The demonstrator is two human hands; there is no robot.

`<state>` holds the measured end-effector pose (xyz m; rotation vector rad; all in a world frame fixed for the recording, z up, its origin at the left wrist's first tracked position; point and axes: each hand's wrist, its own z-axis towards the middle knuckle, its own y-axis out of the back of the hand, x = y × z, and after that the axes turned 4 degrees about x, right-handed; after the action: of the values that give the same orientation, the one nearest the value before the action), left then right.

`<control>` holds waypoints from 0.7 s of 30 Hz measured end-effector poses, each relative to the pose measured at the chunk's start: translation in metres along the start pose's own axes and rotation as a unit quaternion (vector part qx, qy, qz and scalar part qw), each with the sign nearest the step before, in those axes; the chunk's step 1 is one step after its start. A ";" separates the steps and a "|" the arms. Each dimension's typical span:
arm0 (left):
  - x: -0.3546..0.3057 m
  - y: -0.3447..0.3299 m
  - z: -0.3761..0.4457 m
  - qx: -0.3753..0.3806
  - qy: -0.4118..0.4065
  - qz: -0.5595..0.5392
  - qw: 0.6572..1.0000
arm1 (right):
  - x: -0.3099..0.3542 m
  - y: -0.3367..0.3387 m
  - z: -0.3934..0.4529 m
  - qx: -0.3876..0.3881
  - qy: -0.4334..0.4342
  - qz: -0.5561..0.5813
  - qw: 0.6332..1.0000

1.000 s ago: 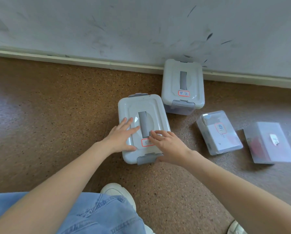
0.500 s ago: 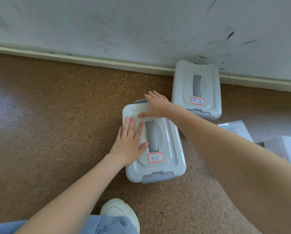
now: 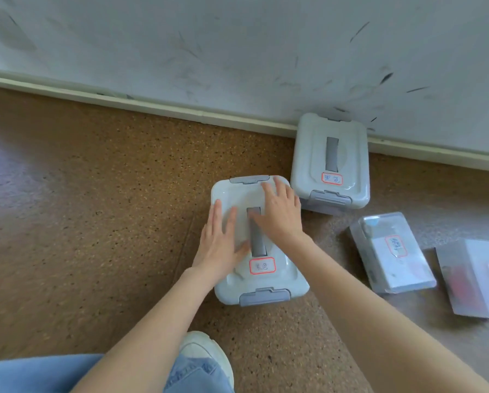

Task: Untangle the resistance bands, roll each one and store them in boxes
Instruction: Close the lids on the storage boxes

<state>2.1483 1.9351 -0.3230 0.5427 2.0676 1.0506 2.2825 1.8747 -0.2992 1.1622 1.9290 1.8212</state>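
Note:
A grey lidded storage box [image 3: 277, 282] with a grey handle and a red-framed label stands on the floor in front of me. My left hand [image 3: 222, 245] lies flat on the left half of its lid, fingers spread. My right hand [image 3: 280, 215] rests flat on the lid's far right part, over the handle's top end. Both latches look closed. A second grey box [image 3: 331, 160] of the same kind stands by the wall, lid shut. No resistance band is visible outside the boxes.
Two flat clear cases lie on the floor to the right, one labelled [image 3: 390, 253] and one showing something red inside [image 3: 473, 279]. The white wall and baseboard [image 3: 152, 102] run along the far side. My white shoe [image 3: 206, 355] and jeans are near the bottom edge.
My right hand drew back from the box's far latch onto the lid beside the handle. My left hand stayed flat on the lid. The view shifted, and the clear cases came back into sight.

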 end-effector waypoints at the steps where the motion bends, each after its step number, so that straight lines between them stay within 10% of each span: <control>1: -0.004 -0.002 -0.006 -0.026 0.031 -0.068 0.997 | -0.012 -0.002 -0.027 -0.014 -0.023 0.012 1.000; 8: -0.013 0.007 -0.048 -0.090 0.197 -0.352 0.911 | -0.052 0.001 -0.119 0.161 -0.217 0.304 0.913; 15: -0.049 0.063 -0.067 -0.271 0.118 -0.341 0.892 | -0.036 0.057 -0.103 0.026 -0.130 0.457 0.879; 21: -0.136 0.108 -0.003 -0.181 -0.019 -0.426 0.886 | -0.081 0.127 -0.073 -0.100 -0.216 0.545 0.804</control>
<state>2.2363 1.9082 -0.1759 -0.5083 1.7077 0.8181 2.3343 1.7543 -0.1954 2.6225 0.7373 1.7922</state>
